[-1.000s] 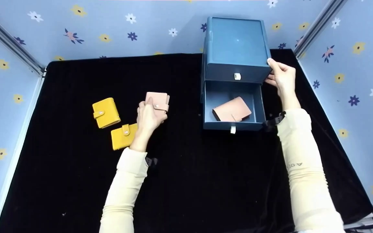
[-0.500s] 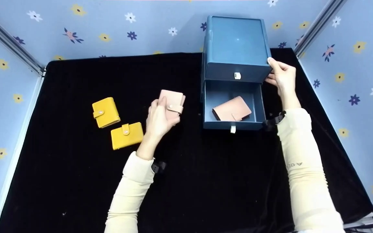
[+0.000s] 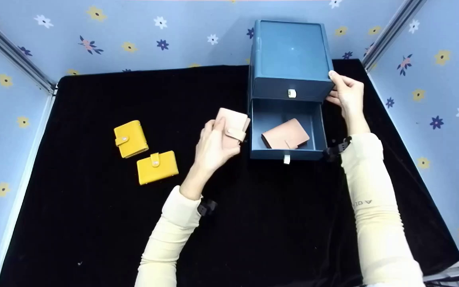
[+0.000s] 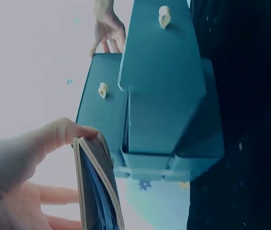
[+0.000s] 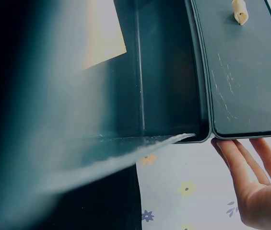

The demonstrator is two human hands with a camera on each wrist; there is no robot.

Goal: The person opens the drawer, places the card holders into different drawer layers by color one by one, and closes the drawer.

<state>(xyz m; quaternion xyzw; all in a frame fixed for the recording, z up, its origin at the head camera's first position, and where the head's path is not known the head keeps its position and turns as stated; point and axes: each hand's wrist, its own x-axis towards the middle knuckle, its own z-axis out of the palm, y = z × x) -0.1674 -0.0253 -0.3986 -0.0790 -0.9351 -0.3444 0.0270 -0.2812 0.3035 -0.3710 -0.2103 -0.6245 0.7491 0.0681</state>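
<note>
My left hand (image 3: 210, 148) grips a small pale pink notebook (image 3: 232, 121) with a snap strap, just left of the blue drawer unit (image 3: 293, 52). In the left wrist view, the thumb lies on the notebook's edge and its inner leaves (image 4: 99, 191) show. The unit's lower drawer (image 3: 269, 154) is pulled out. Inside it lies a second pink notebook (image 3: 287, 134), set at an angle. My right hand (image 3: 349, 95) touches the unit's right side near the top front corner. Its fingers are extended along the wall in the right wrist view.
Two yellow notebooks (image 3: 131, 139) with snap straps lie apart on the black cloth (image 3: 94, 223) at the left. The upper drawer (image 3: 269, 87) is closed, with a white pull tab (image 3: 292, 93). Flowered blue walls (image 3: 189, 36) border the table at the back and sides.
My left hand has carried the pink notebook rightward from beside the yellow notebooks to near the drawer unit, uncovering the lower yellow one. The right hand and the drawers have stayed put.
</note>
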